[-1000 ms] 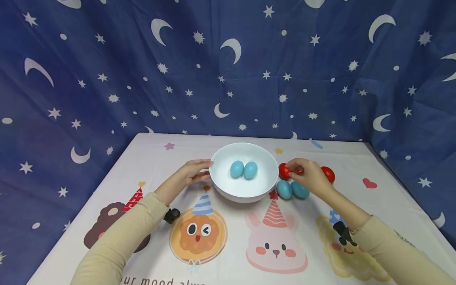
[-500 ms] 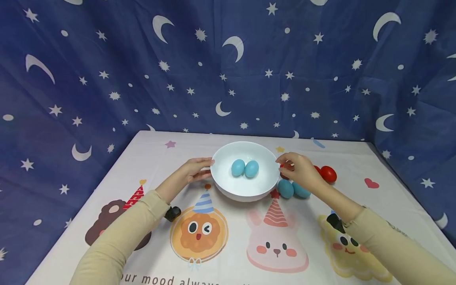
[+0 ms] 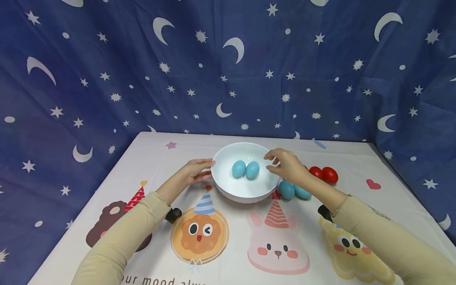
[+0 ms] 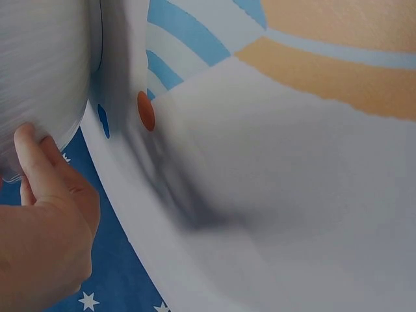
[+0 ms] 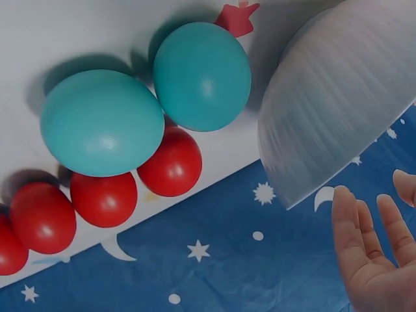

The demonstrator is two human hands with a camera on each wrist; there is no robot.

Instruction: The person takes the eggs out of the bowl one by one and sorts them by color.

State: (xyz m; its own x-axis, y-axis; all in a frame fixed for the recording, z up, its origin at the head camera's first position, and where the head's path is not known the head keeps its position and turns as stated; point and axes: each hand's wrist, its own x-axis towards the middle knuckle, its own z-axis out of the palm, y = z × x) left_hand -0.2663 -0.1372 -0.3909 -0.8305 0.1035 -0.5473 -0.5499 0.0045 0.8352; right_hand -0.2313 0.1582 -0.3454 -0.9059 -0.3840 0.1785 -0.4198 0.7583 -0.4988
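Note:
A white bowl (image 3: 228, 190) stands mid-table with two blue eggs (image 3: 246, 169) lying side by side in it. My left hand (image 3: 195, 169) rests against the bowl's left wall (image 4: 39, 65), fingertips (image 4: 27, 142) touching it. Over the bowl's right rim hovers my right hand (image 3: 274, 162), fingers spread and holding nothing; the right wrist view shows its palm (image 5: 370, 260) bare. Right of the bowl (image 5: 338, 97) lie two more blue eggs (image 3: 286, 189) (image 5: 101, 123). Behind them sit several red eggs (image 3: 329, 175) (image 5: 170, 166).
The table wears a white cloth (image 3: 249, 237) printed with cartoon animals in party hats. A dark blue moon-and-star curtain (image 3: 228, 71) closes off the back and both sides. The table's right edge (image 3: 420, 206) lies just past the red eggs.
My right hand left the red eggs, moved left and up over the bowl's right rim, and its pinch opened. The left hand and bowl stayed put.

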